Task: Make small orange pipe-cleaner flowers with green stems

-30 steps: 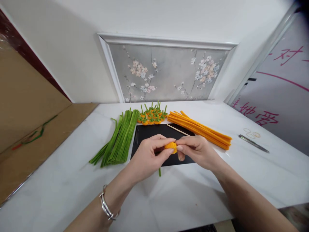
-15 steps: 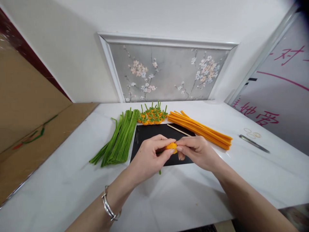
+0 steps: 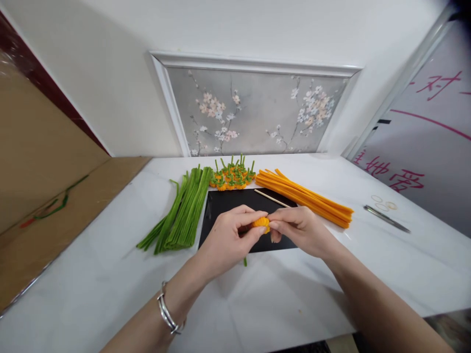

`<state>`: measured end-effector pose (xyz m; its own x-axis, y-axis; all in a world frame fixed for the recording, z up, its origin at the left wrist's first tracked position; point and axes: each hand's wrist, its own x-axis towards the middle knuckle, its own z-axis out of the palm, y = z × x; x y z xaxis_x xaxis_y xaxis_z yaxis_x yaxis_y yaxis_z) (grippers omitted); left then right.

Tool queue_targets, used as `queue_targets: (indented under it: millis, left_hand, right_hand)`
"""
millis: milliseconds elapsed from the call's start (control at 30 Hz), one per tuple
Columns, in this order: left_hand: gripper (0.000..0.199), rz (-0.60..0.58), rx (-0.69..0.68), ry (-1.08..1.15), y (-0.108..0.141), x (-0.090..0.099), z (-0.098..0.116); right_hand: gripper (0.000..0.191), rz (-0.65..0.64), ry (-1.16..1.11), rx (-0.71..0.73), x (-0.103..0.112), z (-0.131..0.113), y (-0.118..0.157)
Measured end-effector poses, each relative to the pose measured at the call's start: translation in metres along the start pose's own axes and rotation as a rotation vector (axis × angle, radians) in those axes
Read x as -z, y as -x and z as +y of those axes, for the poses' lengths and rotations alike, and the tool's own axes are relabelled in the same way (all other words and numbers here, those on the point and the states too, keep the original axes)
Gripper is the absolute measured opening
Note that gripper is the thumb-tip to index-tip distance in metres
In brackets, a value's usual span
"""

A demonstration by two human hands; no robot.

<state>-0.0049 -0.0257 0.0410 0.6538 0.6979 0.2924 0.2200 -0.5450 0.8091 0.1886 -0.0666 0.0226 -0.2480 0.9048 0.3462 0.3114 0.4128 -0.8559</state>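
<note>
Over a black mat (image 3: 228, 201) my two hands meet around a small ribbed orange piece (image 3: 261, 223). My left hand (image 3: 230, 235) pinches it from the left between thumb and fingers. At its right edge, my right hand (image 3: 303, 228) grips it with thumb and forefinger. A short green stem end (image 3: 245, 262) shows below my left hand; what it joins is hidden. Several small orange pieces with green stems (image 3: 232, 174) stand behind the mat. Green fuzzy stems (image 3: 189, 211) lie in a bundle to the left, orange ones (image 3: 307, 196) to the right.
A thin pale stick (image 3: 272, 198) lies across the mat's back right. Farther right on the white table (image 3: 386, 264) are tweezers (image 3: 387, 218) and thin rings (image 3: 382, 203). Cardboard (image 3: 84, 196) borders the left side, and a framed floral panel (image 3: 253, 110) is behind.
Both hands keep their grip on the orange piece with hardly any movement. The green stem end below my left hand has shifted very slightly right.
</note>
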Motion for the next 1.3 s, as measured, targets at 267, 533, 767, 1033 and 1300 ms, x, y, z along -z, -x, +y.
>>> queue_targets:
  millis: [267,533,767,1033,1300]
  left_hand:
    - [0.027,0.014,-0.022,-0.015,0.0004,-0.0011,-0.0016]
    - [0.024,0.032,-0.003,-0.008,-0.0032,-0.0031,-0.0039]
    - [0.025,0.028,0.072,0.103,-0.0053,0.0012,-0.0049]
    - [0.023,0.051,0.052,0.09,-0.0049,-0.0014,-0.006]
    - [0.022,0.076,0.028,0.073,-0.005,-0.0071,-0.0094]
  right_hand:
    - [0.018,0.034,0.129,0.045,-0.0034,-0.0021,0.0011]
    - [0.02,0.112,0.389,0.257,-0.0076,0.0026,0.0005]
    - [0.028,0.055,0.208,0.099,-0.0037,-0.004,-0.001]
    - [0.018,0.082,0.221,0.075,-0.0046,-0.001,-0.0012]
    - [0.019,0.097,0.322,0.12,-0.0052,0.0014,-0.0005]
